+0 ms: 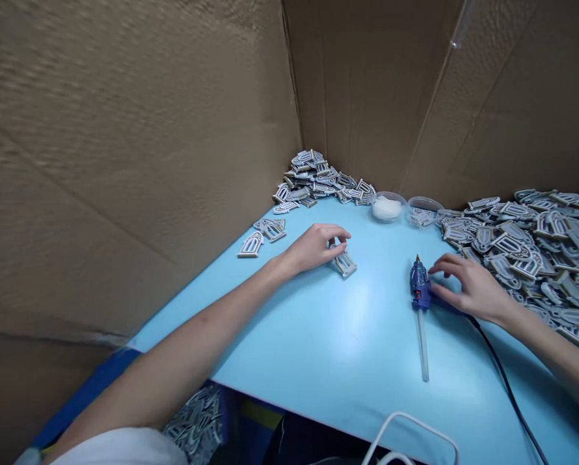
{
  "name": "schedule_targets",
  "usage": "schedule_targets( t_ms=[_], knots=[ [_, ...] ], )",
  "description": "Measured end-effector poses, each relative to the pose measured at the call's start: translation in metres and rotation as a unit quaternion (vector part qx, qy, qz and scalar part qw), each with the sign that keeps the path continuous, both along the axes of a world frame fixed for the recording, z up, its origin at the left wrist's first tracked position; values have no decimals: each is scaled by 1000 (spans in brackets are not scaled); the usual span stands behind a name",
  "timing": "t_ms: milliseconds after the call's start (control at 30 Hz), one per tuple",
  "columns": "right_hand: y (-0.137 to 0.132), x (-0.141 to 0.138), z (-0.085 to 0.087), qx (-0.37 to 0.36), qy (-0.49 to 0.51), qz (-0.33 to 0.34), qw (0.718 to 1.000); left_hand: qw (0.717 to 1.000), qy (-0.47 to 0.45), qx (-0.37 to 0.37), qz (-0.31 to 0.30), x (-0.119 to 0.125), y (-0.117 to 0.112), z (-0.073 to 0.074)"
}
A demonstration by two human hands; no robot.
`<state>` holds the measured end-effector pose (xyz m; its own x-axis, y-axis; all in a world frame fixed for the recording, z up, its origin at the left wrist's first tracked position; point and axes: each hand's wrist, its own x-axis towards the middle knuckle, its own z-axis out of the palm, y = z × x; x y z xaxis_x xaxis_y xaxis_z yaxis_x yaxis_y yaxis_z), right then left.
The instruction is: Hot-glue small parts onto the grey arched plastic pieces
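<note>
Between the fingertips of our left hand (315, 247), we are pinching a likely light, stiff window-shaped piece (346, 264), best held edgewise, our right hand (474, 287) spread loosely beside the glue gun (420, 289).

Small grey window-shaped piece (346, 265) being pinched at its far end, slanting toward near edge of the counter (338, 349). Blue glue gun (420, 289) lying flat, nozzle (418, 259) pointing toward far edge, translucent glue stick (423, 349) protruding toward near edge.

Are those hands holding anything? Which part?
The left hand holds a window-shaped piece by the end opposite its base. The right hand is at the glue gun; gripping can't be told.
</note>
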<state>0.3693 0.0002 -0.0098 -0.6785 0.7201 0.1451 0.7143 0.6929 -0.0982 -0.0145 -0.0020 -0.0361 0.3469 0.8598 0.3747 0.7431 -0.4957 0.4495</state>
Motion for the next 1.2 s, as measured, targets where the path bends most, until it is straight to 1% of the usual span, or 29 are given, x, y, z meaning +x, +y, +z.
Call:
schedule_targets(
  t_ms=[67, 133, 233, 333, 400, 467, 567, 667, 767, 833, 933, 967, 1067, 1133, 1200],
  knots=[
    [20, -18, 14, 53, -9, -14, 998, 999, 10, 29, -25, 2, -1, 1],
    [47, -42, 24, 101, -43, -16, 994, 998, 18, 41, -32, 0, 1, 2],
    [93, -81, 33, 104, -56, -50, 992, 997, 24, 30, -62, -7, 3, 3],
    [128, -111, 35, 99, -40, -57, 993, 994, 44, -13, -94, -14, 2, 4],
    [143, -122, 34, 92, -23, -53, 994, 991, 54, -57, -108, -16, 1, 4],
    [150, -127, 34, 88, 7, -50, 995, 988, 51, -87, -119, -16, 0, 4],
    [154, -126, 37, 86, 77, -56, 992, 986, 43, -97, -132, -15, -2, 5],
    [147, -122, 40, 66, 155, -71, 983, 983, 41, -105, -147, -10, -4, 6],
    [127, -116, 36, 15, 217, -67, 974, 979, 44, -112, -165, -3, -8, 6],
    [105, -111, 29, -47, 253, -47, 965, 976, 47, -115, -178, 4, -12, 5],
    [64, -101, 22, -180, 293, 5, 939, 972, 50, -115, -198, 17, -18, 3],
    [49, -98, 21, -208, 285, 21, 935, 971, 52, -113, -205, 21, -20, 2],
    [12, -91, 24, -238, 200, 71, 948, 967, 55, -109, -222, 32, -24, 0],
    [-6, -90, 24, -251, 159, 114, 948, 965, 53, -110, -231, 37, -26, -1],
    [-16, -90, 21, -252, 155, 149, 943, 964, 50, -112, -238, 39, -28, -2]
  ],
)
